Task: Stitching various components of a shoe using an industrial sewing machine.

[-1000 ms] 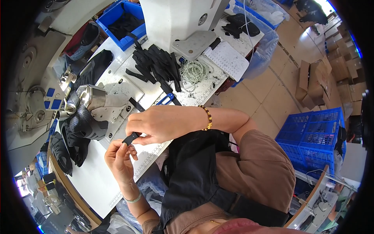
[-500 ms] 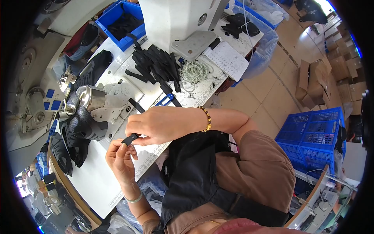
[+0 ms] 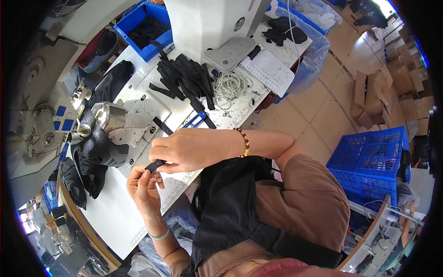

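A short black fabric strip (image 3: 154,165) is pinched between both my hands above the white table. My left hand (image 3: 145,189) is closed on its near end, thumb and forefinger together. My right hand (image 3: 184,148) grips the far end, back of the hand upward and its fingertips partly hidden. Just beyond the right hand is a blue-handled tool (image 3: 196,119), partly covered by that hand; its kind cannot be made out. Black strip ends also show beside it. A pile of black strips (image 3: 182,76) lies farther back on the table.
At the left stands a sewing machine (image 3: 108,115) with dark knitted shoe uppers (image 3: 98,145) around it. Pale cord (image 3: 229,85) lies coiled beside the strips, near a notepad (image 3: 270,71). A blue bin (image 3: 145,34) is at the back; blue crates (image 3: 367,159) stand right.
Both hands stay almost in place, still pinching the black strip. The blue-handled tool and the strips on the table show no clear movement.
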The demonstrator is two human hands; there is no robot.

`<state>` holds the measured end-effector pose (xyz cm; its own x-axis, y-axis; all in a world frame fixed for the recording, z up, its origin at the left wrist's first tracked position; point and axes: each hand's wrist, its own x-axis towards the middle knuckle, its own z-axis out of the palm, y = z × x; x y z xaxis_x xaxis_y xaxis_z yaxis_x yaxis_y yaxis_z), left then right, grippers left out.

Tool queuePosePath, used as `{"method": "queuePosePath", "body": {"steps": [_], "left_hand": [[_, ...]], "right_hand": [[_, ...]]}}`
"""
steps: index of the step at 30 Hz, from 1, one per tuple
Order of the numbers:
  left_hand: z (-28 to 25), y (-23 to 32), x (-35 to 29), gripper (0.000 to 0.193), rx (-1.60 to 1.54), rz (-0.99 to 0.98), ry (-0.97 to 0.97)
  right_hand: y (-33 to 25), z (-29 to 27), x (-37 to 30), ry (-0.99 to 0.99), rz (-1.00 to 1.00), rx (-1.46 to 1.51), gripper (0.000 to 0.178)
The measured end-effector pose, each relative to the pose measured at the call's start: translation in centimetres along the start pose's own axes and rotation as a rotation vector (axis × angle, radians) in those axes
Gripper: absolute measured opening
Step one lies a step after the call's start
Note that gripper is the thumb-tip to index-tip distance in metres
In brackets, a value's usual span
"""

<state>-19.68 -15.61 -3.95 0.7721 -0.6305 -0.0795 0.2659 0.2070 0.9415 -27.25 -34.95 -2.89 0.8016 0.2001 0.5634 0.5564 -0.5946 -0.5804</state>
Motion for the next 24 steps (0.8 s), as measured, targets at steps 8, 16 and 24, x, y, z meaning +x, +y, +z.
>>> {"method": "queuePosePath", "body": {"steps": [8, 16, 24], "left_hand": [[-0.3, -0.1, 0.0, 0.011, -0.015, -0.012, 0.0], [-0.9, -0.2, -0.1, 0.012, -0.012, -0.008, -0.012], [-1.6, 0.1, -0.4, 0.011, 0.036, -0.096, -0.06]], "right_hand": [[-0.1, 0.2, 0.1, -0.007, -0.002, -0.018, 0.019], [-0.4, 0.5, 0.5, -0.03, -0.012, -0.035, 0.02], [-0.6, 1.4, 0.4, -0.063, -0.005, -0.052, 0.022]]}}
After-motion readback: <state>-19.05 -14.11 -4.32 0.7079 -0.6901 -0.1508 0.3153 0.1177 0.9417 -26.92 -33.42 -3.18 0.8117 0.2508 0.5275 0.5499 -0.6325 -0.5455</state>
